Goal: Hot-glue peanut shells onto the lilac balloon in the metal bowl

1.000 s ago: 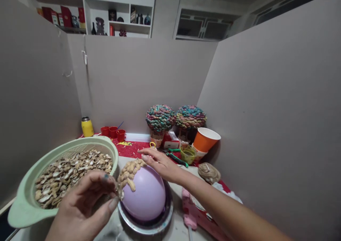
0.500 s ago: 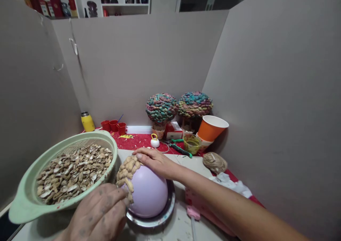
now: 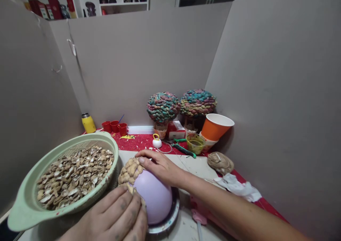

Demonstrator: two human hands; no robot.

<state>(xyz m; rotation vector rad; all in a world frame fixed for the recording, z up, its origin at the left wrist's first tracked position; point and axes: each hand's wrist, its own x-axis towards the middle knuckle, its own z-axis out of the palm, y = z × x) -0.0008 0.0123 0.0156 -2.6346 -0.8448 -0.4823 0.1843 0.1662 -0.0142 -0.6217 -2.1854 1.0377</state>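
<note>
A lilac balloon [image 3: 156, 196] sits in a shallow metal bowl [image 3: 174, 218], its upper left side covered with peanut shells [image 3: 130, 171] set close together. My right hand [image 3: 160, 164] curves over the top of the balloon and holds it, fingertips at the edge of the shells. At the lower left of the balloon, my left hand [image 3: 114, 212] has its fingers closed together, pressing a peanut shell against the surface. Its fingertips and most of that shell are hidden. Left of the balloon stands a green colander [image 3: 113, 152] full of loose peanut shells [image 3: 74, 177].
At the back are two colourful shell-covered balls [image 3: 163, 107] on stands, red cups [image 3: 114, 126], a yellow bottle [image 3: 88, 123], pliers [image 3: 183, 150] and orange paper cups [image 3: 215, 127]. Twine [image 3: 220, 162], a white bag [image 3: 238, 187] and a pink glue gun [image 3: 199, 217] lie right. Grey panels [image 3: 138, 63] enclose the table.
My left hand has moved right and up onto the balloon, covering the shell it held at the side. My right hand stays on top. The view has shifted slightly.
</note>
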